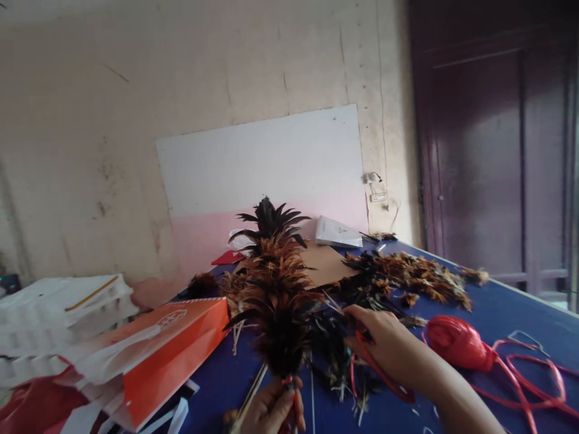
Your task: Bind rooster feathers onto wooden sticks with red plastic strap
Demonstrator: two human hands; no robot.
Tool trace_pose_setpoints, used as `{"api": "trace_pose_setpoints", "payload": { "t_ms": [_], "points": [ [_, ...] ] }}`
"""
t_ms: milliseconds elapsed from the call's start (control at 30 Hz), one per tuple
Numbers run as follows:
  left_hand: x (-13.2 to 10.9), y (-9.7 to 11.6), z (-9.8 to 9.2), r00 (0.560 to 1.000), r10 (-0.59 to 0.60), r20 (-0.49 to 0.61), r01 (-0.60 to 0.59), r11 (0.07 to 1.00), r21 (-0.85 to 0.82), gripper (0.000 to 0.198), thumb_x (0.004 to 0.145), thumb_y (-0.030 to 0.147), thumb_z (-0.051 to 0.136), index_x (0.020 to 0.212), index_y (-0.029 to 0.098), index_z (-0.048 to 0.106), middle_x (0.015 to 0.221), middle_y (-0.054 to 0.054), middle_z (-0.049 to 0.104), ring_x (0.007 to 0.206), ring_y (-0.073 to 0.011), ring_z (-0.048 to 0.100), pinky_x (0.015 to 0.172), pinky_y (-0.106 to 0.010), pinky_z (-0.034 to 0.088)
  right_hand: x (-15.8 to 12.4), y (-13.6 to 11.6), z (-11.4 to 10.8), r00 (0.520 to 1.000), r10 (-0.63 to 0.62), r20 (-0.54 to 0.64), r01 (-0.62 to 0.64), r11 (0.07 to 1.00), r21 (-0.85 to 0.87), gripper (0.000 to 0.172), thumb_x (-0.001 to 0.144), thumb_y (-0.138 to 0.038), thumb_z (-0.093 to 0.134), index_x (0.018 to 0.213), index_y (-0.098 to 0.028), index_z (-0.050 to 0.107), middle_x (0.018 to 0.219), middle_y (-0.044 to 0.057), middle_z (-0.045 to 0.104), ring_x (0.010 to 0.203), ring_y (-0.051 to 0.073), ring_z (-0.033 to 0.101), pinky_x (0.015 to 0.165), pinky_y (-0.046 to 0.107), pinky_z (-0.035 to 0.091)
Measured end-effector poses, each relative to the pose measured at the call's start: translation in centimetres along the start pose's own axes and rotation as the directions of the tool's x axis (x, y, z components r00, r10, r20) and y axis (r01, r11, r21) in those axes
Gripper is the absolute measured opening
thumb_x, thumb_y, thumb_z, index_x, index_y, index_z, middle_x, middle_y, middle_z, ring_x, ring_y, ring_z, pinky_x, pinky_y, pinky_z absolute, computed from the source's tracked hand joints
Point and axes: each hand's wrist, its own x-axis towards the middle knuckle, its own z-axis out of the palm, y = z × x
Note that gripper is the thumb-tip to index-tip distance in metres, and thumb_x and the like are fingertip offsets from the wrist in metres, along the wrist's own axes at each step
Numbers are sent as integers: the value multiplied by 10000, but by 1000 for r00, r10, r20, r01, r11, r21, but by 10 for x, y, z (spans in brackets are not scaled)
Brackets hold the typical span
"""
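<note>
A tall feather duster (pixel 283 301), with dark and reddish-brown feathers in tiers, stands upright in front of me. My left hand (pixel 271 408) is closed around its handle just below the lowest feathers, where red binding shows. To the right of the duster, my right hand (pixel 380 340) grips what looks like a pair of scissors with red handles; their thin grey blades (pixel 333 303) point toward the feathers. A red strand (pixel 353 374) hangs beneath that hand. Loose black feathers (pixel 332 343) lie under and beside it on the blue table (pixel 497 307).
Brown feather bunches (pixel 416 274) spread across the table's right side. A ball of red plastic twine (pixel 459 342) trails loops nearby. At left lies an orange and white bag (pixel 176 343) beside white stacked material (pixel 58 307). Cardboard (pixel 328 265) and a white box (pixel 338 232) sit behind the duster.
</note>
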Motion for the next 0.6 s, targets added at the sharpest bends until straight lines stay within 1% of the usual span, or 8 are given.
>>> {"api": "trace_pose_setpoints", "payload": {
  "t_ms": [67,167,300,367,467,533,600],
  "points": [
    [1,-1,0,999,37,5,-36,999,-20,409,617,483,721,819,132,664,501,-19,596,340,-34,381,358,-162,235,2,-2,6,999,3,41,-1,999,-35,330,731,-211,523,1046,-229,620,868,59,696,883,231,628,770,315,392],
    [2,-3,0,991,130,-43,-131,991,-32,387,628,470,714,799,129,647,487,-7,570,356,-48,411,355,-164,259,3,-5,13,998,-4,65,9,998,-67,294,729,-198,510,997,-232,628,826,49,696,857,227,631,746,307,374],
    [4,-1,0,967,220,-132,-215,975,51,374,623,471,712,737,131,607,483,0,558,358,-52,416,329,-154,229,3,-8,16,997,-16,76,22,997,-75,259,735,-194,500,955,-236,629,812,37,694,835,218,634,730,294,360],
    [4,0,1,958,235,-165,-224,971,80,401,604,478,721,778,142,589,491,3,565,359,-57,426,316,-143,210,3,-8,17,997,-17,78,23,997,-78,268,736,-190,497,968,-233,623,811,39,692,839,218,634,728,290,361],
    [4,2,2,958,211,-196,-196,976,92,477,575,492,731,874,157,572,480,15,567,339,-56,422,305,-127,172,4,-8,18,997,-8,74,15,996,-84,262,743,-180,486,964,-226,619,814,44,693,851,222,634,731,290,360],
    [4,2,2,952,201,-229,-183,978,98,486,567,503,729,873,157,578,487,10,578,335,-54,427,306,-123,158,4,-7,20,998,4,60,1,996,-90,254,747,-180,485,960,-224,616,817,45,692,855,224,631,748,301,353],
    [5,2,2,941,207,-267,-186,977,101,463,561,510,727,825,154,592,508,0,593,339,-54,439,303,-123,161,5,-5,24,999,24,41,-20,995,-100,249,751,-180,478,959,-220,610,824,48,687,862,225,624,773,322,344]
  ]
}}
